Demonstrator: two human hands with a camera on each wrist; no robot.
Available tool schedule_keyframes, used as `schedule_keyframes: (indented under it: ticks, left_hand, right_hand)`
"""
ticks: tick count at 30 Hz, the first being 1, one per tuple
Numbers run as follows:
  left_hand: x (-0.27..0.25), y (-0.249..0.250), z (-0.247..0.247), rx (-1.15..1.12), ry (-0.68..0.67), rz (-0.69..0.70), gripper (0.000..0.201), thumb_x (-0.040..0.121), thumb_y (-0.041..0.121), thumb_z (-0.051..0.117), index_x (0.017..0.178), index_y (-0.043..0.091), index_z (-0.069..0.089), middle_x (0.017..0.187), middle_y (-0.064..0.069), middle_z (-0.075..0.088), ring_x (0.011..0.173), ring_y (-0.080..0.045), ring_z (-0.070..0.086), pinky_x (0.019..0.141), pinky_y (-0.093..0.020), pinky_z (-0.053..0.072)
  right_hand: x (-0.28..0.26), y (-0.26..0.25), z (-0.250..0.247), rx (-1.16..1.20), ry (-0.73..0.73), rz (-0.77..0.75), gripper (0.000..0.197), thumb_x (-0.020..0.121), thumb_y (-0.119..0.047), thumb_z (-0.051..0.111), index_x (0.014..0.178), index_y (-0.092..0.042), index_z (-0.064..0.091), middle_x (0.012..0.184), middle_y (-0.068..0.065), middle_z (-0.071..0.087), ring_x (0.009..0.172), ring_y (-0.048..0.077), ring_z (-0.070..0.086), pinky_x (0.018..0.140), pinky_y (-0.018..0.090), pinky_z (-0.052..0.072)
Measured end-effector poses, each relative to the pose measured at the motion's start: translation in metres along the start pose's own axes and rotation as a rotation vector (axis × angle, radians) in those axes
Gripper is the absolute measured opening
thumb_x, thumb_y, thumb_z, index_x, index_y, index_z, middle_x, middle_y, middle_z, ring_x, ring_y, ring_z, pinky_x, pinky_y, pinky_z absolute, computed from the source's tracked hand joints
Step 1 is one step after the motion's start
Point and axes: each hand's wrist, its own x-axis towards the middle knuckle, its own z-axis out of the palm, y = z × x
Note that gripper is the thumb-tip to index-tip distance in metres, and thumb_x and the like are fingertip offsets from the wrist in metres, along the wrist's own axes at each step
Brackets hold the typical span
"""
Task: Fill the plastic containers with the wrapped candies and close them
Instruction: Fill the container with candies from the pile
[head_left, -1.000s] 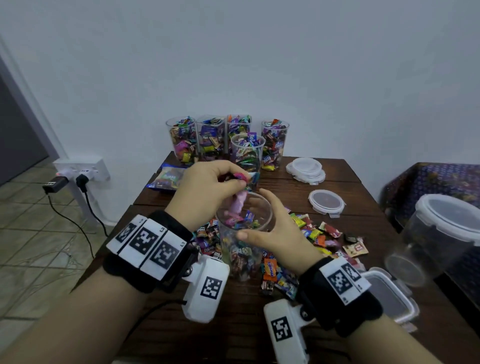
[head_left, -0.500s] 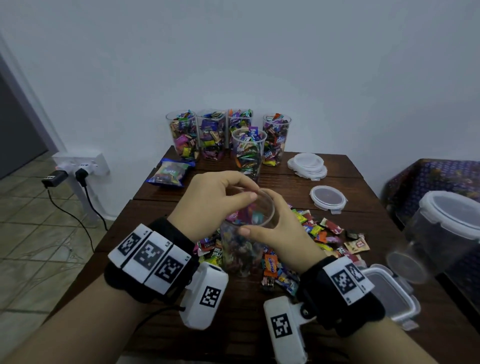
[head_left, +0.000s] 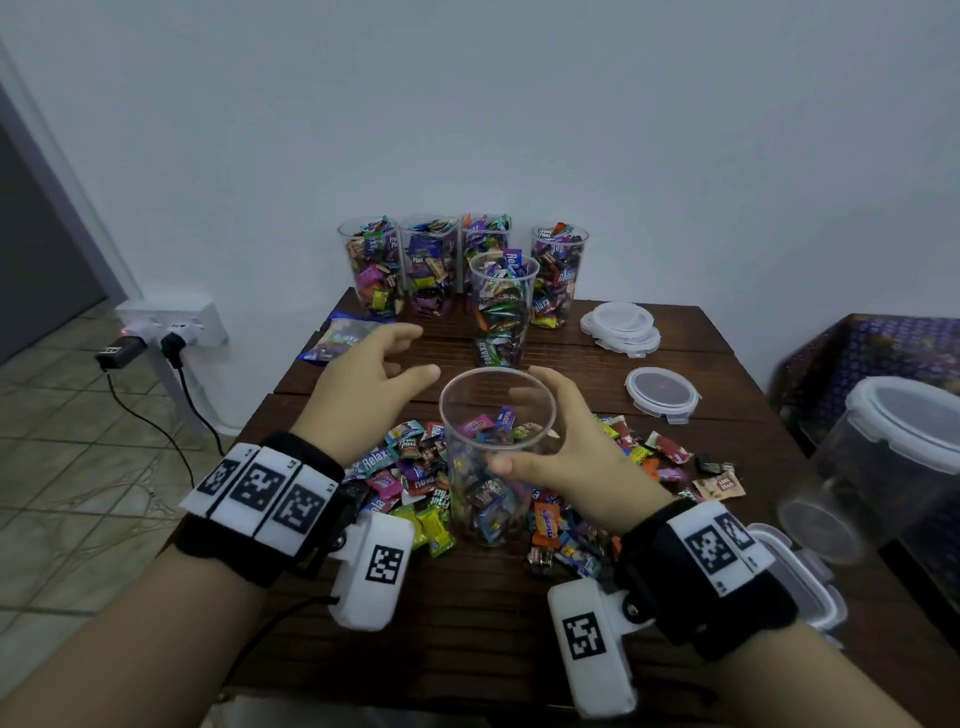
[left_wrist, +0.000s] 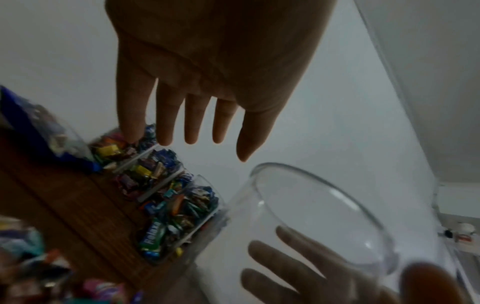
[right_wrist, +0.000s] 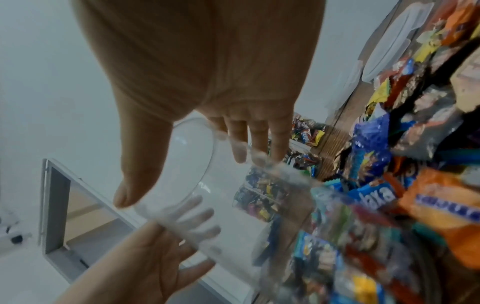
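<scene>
**Left hand clear of the container mouth, right hand holds it**

Since the earlier frames the left hand (head_left: 363, 387) has come away from the mouth of the clear container (head_left: 496, 452), where its fingers had been pinched over the rim; it now sits just to the left of it, fingers spread and relaxed, holding nothing. The left wrist view shows the same: straight fingers (left_wrist: 166, 115) apart from the container rim (left_wrist: 322, 207).

The right hand (head_left: 566, 452) grips the container from its right side, fingers round the far wall and thumb on the near wall. The container stands upright over the pile of loose wrapped candies (head_left: 410, 473) on the wooden table (head_left: 467, 623), about half filled with candies and still without a lid. Whether its base touches the table cannot be told.

At the far edge of the table five filled containers (head_left: 501, 306) stand open. To their right lies a stack of lids (head_left: 621, 322), and a single lid (head_left: 660, 392) lies nearer. A blue candy bag (head_left: 337, 340) lies at the far left of the table.
</scene>
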Motion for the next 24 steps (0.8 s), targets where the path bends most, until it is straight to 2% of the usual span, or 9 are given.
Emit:
schedule_keyframes:
  ticks: [2, 4, 6, 8, 12, 15, 18, 21, 24]
  left_hand:
    - [0.002, -0.011, -0.003, 0.113, -0.067, -0.087, 0.053, 0.088, 0.036, 0.062, 0.137, 0.029, 0.043, 0.14, 0.002, 0.046, 0.121, -0.018, 0.049, 0.1, -0.035, 0.04]
    - [0.005, -0.024, -0.006, 0.255, -0.156, -0.163, 0.065, 0.086, 0.04, 0.065, 0.142, 0.026, 0.036, 0.146, -0.003, 0.041, 0.125, -0.022, 0.047, 0.1, -0.037, 0.04]
    - [0.009, -0.038, -0.006, 0.408, -0.267, -0.261, 0.078, 0.083, 0.047, 0.066, 0.147, 0.025, 0.028, 0.148, -0.007, 0.039, 0.125, -0.026, 0.047, 0.098, -0.035, 0.041]
    - [0.013, -0.052, -0.004, 0.507, -0.375, -0.372, 0.093, 0.078, 0.056, 0.066, 0.15, 0.025, 0.017, 0.151, -0.011, 0.034, 0.131, -0.028, 0.042, 0.102, -0.036, 0.04]
    - [0.017, -0.064, 0.006, 0.619, -0.54, -0.488, 0.113, 0.07, 0.061, 0.071, 0.152, 0.029, -0.002, 0.158, -0.015, 0.012, 0.141, -0.031, 0.027, 0.11, -0.041, 0.033]
    - [0.018, -0.057, 0.016, 0.704, -0.63, -0.468, 0.119, 0.07, 0.052, 0.076, 0.15, 0.03, -0.009, 0.159, -0.016, 0.001, 0.144, -0.032, 0.018, 0.112, -0.044, 0.03]
    - [0.019, -0.047, 0.027, 0.747, -0.689, -0.406, 0.118, 0.072, 0.045, 0.078, 0.151, 0.032, -0.009, 0.159, -0.016, 0.002, 0.144, -0.032, 0.016, 0.112, -0.046, 0.03]
    - [0.019, -0.04, 0.037, 0.805, -0.722, -0.302, 0.109, 0.075, 0.04, 0.077, 0.151, 0.03, 0.001, 0.155, -0.012, 0.02, 0.139, -0.03, 0.03, 0.107, -0.043, 0.037]
    - [0.017, -0.033, 0.045, 0.848, -0.748, -0.224, 0.091, 0.08, 0.035, 0.073, 0.151, 0.028, 0.016, 0.149, -0.009, 0.033, 0.123, -0.025, 0.049, 0.097, -0.037, 0.047]
  right_hand:
    - [-0.001, 0.001, -0.008, -0.115, -0.073, 0.038, 0.114, 0.062, -0.044, 0.082, 0.148, -0.031, 0.008, 0.143, -0.012, 0.036, 0.134, 0.011, 0.036, 0.113, 0.039, 0.03]
    - [0.001, 0.005, -0.018, -0.278, -0.107, 0.066, 0.112, 0.068, -0.037, 0.082, 0.15, -0.028, 0.006, 0.15, -0.008, 0.027, 0.138, 0.012, 0.026, 0.114, 0.039, 0.026]
    - [0.003, 0.01, -0.029, -0.495, -0.125, 0.118, 0.111, 0.069, -0.039, 0.081, 0.151, -0.026, 0.007, 0.156, -0.002, 0.017, 0.142, 0.016, 0.018, 0.115, 0.041, 0.024]
    - [0.006, 0.014, -0.039, -0.679, -0.15, 0.206, 0.112, 0.071, -0.039, 0.079, 0.151, -0.023, 0.003, 0.157, 0.001, 0.009, 0.144, 0.02, 0.013, 0.115, 0.038, 0.023]
    - [0.012, 0.023, -0.048, -0.901, -0.257, 0.352, 0.121, 0.068, -0.047, 0.079, 0.15, -0.026, -0.008, 0.159, 0.004, -0.001, 0.145, 0.026, 0.009, 0.115, 0.042, 0.022]
    - [0.018, 0.025, -0.046, -0.999, -0.339, 0.418, 0.122, 0.069, -0.05, 0.077, 0.15, -0.028, -0.012, 0.159, 0.005, -0.004, 0.145, 0.028, 0.011, 0.114, 0.044, 0.025]
    - [0.024, 0.023, -0.04, -1.044, -0.392, 0.449, 0.118, 0.072, -0.05, 0.075, 0.149, -0.031, -0.012, 0.159, 0.006, -0.007, 0.144, 0.028, 0.017, 0.111, 0.042, 0.031]
    - [0.031, 0.024, -0.033, -1.095, -0.413, 0.436, 0.112, 0.074, -0.05, 0.073, 0.149, -0.035, -0.009, 0.159, 0.009, -0.001, 0.141, 0.03, 0.024, 0.108, 0.044, 0.036]
    - [0.036, 0.026, -0.029, -1.14, -0.421, 0.386, 0.101, 0.077, -0.048, 0.071, 0.15, -0.036, 0.004, 0.152, 0.01, 0.025, 0.133, 0.029, 0.037, 0.102, 0.04, 0.042]
